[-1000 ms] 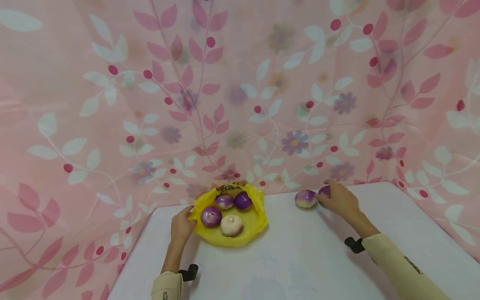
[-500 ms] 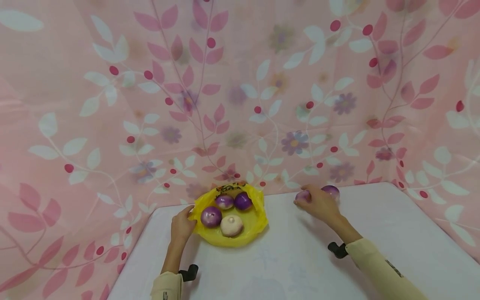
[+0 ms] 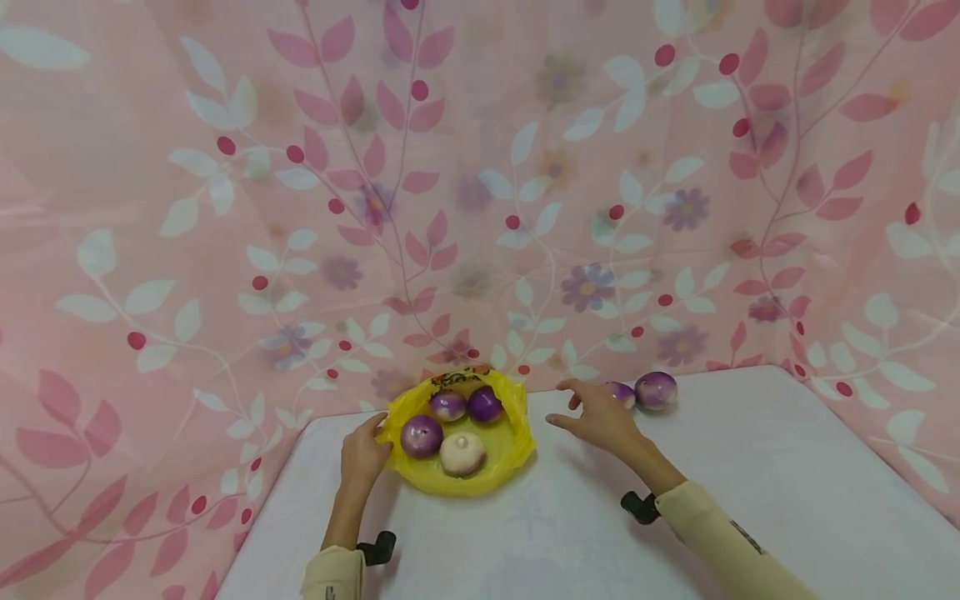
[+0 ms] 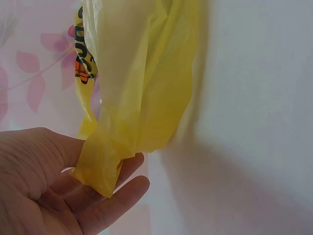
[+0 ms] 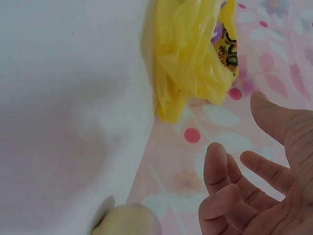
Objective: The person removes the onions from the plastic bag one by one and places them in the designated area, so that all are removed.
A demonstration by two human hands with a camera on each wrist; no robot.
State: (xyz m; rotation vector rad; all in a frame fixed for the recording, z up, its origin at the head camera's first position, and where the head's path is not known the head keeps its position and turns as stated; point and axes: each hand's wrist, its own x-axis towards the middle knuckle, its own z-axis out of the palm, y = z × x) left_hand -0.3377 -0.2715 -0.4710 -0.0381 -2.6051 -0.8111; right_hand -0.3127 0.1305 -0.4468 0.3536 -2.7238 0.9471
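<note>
A yellow plastic bag (image 3: pixel 423 482) lies opened out on the table, with several purple-and-white turnips (image 3: pixel 422 437) inside; one shows its pale side up. At its left edge my left hand (image 3: pixel 363 454) pinches the plastic, which the left wrist view shows lying between thumb and fingers (image 4: pixel 129 196). My right hand (image 3: pixel 603 421) hovers between the bag and two more turnips, fingers spread and nothing in them. Of those two, the nearer turnip (image 3: pixel 621 393) is partly hidden behind the hand; the other turnip (image 3: pixel 656 391) sits just right of it.
A white-covered table (image 3: pixel 525 533) carries everything. Close behind its back edge hangs a pink floral curtain (image 3: pixel 480 250). Black wrist mounts (image 3: pixel 640 507) are strapped below both hands.
My right hand has moved left from the two loose turnips, past the left one, toward the bag, and holds nothing. My left hand keeps its place on the bag's edge.
</note>
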